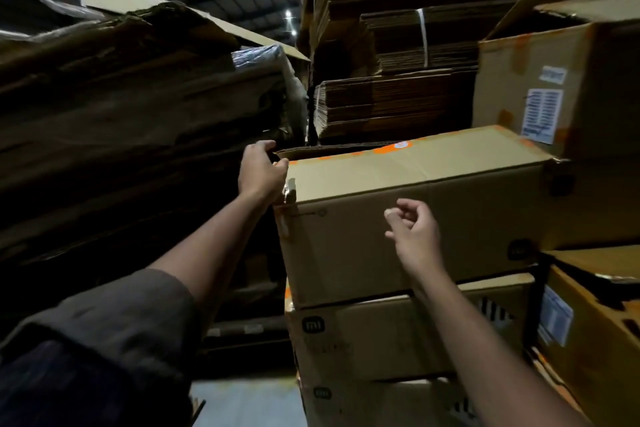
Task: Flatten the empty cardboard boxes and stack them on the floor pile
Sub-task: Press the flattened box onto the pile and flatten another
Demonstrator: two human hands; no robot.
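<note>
1. Warehouse stacks crowd round both hands: a dark heap of flattened cardboard (pixel 131 121) rises to the left of the left hand, strapped bundles of flat sheets (pixel 391 104) stand beyond it, and a strip of bare floor (pixel 242 402) shows far below the forearms. No floor pile can be made out from this view.

2. Top box (pixel 408 218), the task's thing, sits at the head of a column, on a second box (pixel 398 336) that rests on a third (pixel 374 402). Its long axis runs left to right across the view, from the left hand out past the right hand.

3. Right of the right hand, a labelled box (pixel 554 94) sits above and just behind the top box's far end, and an orange-brown box (pixel 595 333) stands beside the column lower down. That side looks hemmed in.

4. Open room lies toward the person and down to the left, where a dark gap separates the column from the heap. I judge the box would come free by sliding toward the body.

5. Left hand (pixel 261 168) is the nearer one: its fingers curl over the top left corner of the box, by a raised flap edge, gripping it.

6. Right hand (pixel 414 230) hovers in front of the box's front face, fingers loosely curled, holding nothing; whether it touches the cardboard I cannot tell.
</note>
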